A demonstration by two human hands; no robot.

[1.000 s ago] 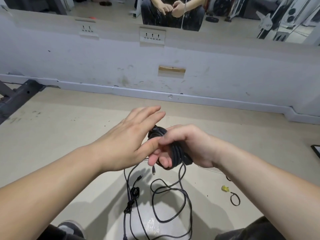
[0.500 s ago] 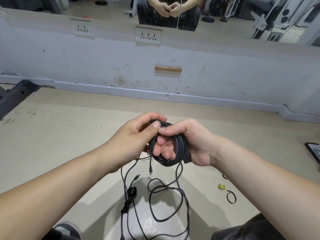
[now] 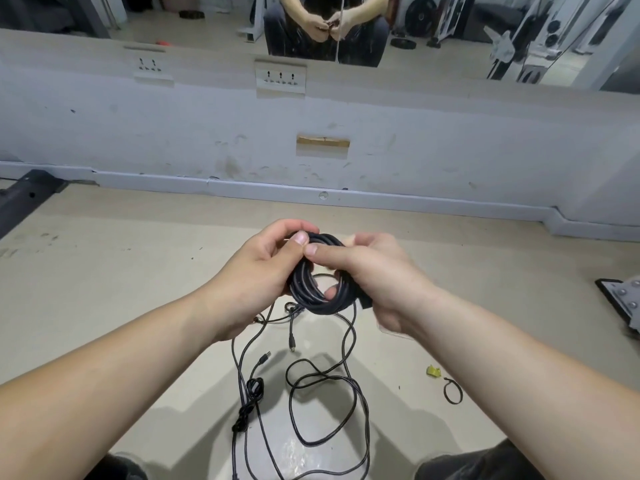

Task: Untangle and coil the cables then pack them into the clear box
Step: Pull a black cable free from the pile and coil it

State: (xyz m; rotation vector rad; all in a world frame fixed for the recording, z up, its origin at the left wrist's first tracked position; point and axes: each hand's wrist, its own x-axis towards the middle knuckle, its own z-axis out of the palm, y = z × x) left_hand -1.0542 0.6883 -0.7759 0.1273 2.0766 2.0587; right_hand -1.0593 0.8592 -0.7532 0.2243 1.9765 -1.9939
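Both hands are on one black coil [image 3: 311, 297], held in the air above the floor [image 3: 104, 289], mid-frame.

Left hand [image 3: 256, 275]: fingers curled round the coil's left side, thumb pressed on the top edge.

Right hand [image 3: 377, 275]: thumb clamped on the top just beside the left thumb, fingers wrapped round the right side. One fingertip [image 3: 330, 292] shows through the centre hole. Neither hand is spread, both grip the coil.

Coil is several turns thick, roughly round, face tilted toward the camera.

Loose cables [image 3: 325, 410] hang from under the coil to the floor between the person's knees. One big open loop sits on the right, a few straighter runs on the left. Knot [image 3: 247, 407] on the left runs is a tight bundle. Plugs [image 3: 292, 342] dangle free below the left hand, apart from each other. Can't tell which strand feeds the coil.

On the floor right of the cables is a small yellow scrap [image 3: 433, 371]. Just beside it lies a black tie [image 3: 452, 391] closed in a loop, clear of the cables.

Dark plate [image 3: 620, 299] is at the right edge, partly cut off. Dark frame [image 3: 27, 199] is at far left by the wall [image 3: 207, 133]. Sockets [image 3: 280, 77] are on the wall. Mirror [image 3: 207, 15] above it reflects the hands on the coil.
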